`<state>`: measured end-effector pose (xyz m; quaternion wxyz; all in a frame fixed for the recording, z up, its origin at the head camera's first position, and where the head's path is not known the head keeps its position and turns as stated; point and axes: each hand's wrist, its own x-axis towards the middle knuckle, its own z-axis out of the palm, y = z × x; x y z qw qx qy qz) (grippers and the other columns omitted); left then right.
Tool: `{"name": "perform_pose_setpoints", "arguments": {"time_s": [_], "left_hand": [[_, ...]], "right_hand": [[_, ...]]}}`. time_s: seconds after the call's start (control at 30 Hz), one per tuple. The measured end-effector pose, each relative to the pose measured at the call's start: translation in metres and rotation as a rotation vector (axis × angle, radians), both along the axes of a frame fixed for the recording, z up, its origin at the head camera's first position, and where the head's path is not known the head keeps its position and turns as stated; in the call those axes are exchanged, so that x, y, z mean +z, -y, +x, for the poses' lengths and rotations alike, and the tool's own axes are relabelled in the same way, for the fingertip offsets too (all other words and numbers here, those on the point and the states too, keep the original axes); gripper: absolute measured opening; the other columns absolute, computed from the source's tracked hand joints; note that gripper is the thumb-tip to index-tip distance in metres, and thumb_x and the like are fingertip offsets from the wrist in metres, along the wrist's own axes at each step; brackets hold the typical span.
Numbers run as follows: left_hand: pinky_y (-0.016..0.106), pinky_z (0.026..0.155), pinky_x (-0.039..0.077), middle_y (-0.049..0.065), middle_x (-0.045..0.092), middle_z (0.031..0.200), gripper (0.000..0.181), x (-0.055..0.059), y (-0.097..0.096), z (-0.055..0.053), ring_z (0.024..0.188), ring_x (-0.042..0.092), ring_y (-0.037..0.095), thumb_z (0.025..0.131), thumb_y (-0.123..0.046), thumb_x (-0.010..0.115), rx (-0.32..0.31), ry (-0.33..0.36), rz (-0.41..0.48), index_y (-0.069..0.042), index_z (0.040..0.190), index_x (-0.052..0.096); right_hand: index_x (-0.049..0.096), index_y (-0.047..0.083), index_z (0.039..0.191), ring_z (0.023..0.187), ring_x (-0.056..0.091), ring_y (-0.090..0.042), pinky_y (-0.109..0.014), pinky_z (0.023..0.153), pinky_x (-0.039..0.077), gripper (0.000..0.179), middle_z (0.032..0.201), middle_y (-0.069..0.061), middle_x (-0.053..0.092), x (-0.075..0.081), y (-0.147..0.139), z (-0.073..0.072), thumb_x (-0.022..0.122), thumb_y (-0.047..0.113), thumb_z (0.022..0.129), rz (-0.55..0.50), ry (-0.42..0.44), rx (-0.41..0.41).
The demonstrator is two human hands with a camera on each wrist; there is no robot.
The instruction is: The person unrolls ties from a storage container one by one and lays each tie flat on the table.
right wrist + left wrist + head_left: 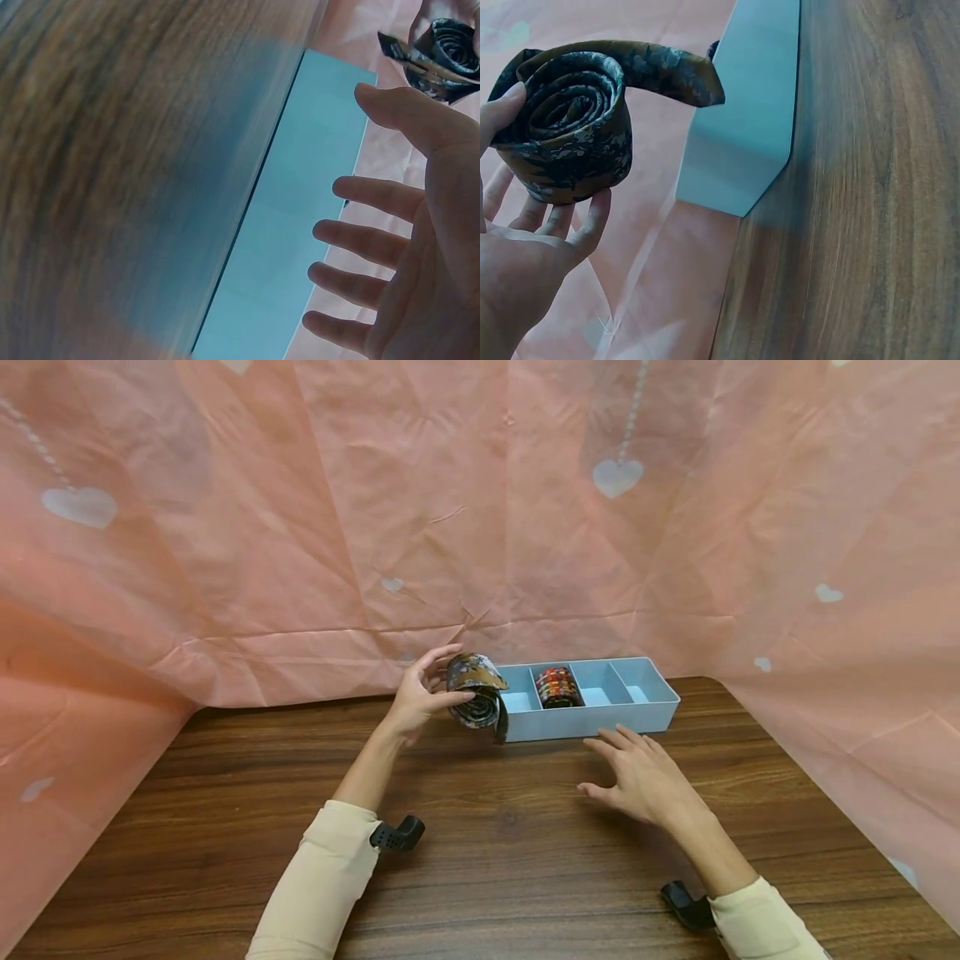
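Note:
A rolled necktie (477, 681) with a brown and dark camouflage-like pattern is held up by my left hand (422, 695) at the left end of a light blue divided box (585, 722). In the left wrist view the thumb lies on the near side of the necktie roll (570, 127) and the fingers curl beneath it, while its loose end sticks out toward the box. A second roll, red and multicoloured (558, 687), sits in one of the box's middle compartments. My right hand (641, 777) hovers in front of the box with spread fingers and holds nothing.
The long box stands near the back of a brown wooden table (495, 860). Other compartments show bare floors. Behind and at both sides hangs a pink cloth (420, 510) with white hearts. Each wrist carries a black camera mount (397, 833).

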<state>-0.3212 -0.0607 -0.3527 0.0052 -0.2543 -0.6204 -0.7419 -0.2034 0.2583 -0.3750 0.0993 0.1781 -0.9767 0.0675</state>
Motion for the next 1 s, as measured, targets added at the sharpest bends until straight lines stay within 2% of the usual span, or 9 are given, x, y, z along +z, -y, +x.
{"name": "perform_pose_setpoints", "arguments": {"time_s": [0.17, 0.4, 0.63, 1.0], "left_hand": [[0.024, 0.088, 0.053, 0.015, 0.06, 0.133, 0.078, -0.002, 0.001, 0.003, 0.103, 0.062, 0.015, 0.079, 0.024, 0.07, -0.005, -0.014, -0.018, 0.011, 0.15, 0.04], [0.025, 0.091, 0.051, 0.026, 0.054, 0.141, 0.076, -0.006, 0.003, 0.007, 0.109, 0.061, 0.016, 0.08, 0.023, 0.07, -0.007, -0.022, -0.05, 0.009, 0.149, 0.043], [0.025, 0.093, 0.05, 0.031, 0.05, 0.144, 0.074, -0.008, 0.007, 0.009, 0.113, 0.06, 0.018, 0.082, 0.02, 0.07, -0.015, -0.017, -0.06, 0.007, 0.15, 0.044], [0.026, 0.095, 0.05, 0.026, 0.051, 0.147, 0.075, -0.013, 0.012, 0.014, 0.116, 0.059, 0.018, 0.082, 0.019, 0.07, -0.028, -0.021, -0.066, 0.009, 0.15, 0.042]], "right_hand": [[0.065, 0.006, 0.137, 0.136, 0.048, -0.052, -0.069, 0.105, 0.04, 0.064, 0.142, -0.024, 0.058, 0.0, 0.0, -0.001, 0.078, 0.046, 0.088, 0.002, -0.007, 0.0], [0.065, 0.005, 0.137, 0.136, 0.048, -0.052, -0.069, 0.106, 0.04, 0.065, 0.142, -0.025, 0.059, -0.001, 0.0, -0.001, 0.078, 0.046, 0.088, -0.002, -0.006, 0.0], [0.065, 0.006, 0.137, 0.136, 0.048, -0.051, -0.069, 0.106, 0.039, 0.065, 0.143, -0.024, 0.058, -0.001, 0.0, 0.0, 0.078, 0.046, 0.088, -0.001, 0.003, 0.0], [0.064, 0.006, 0.139, 0.139, 0.045, -0.052, -0.07, 0.108, 0.037, 0.066, 0.145, -0.023, 0.057, -0.001, 0.002, -0.001, 0.077, 0.047, 0.089, -0.01, 0.036, 0.005]]}}
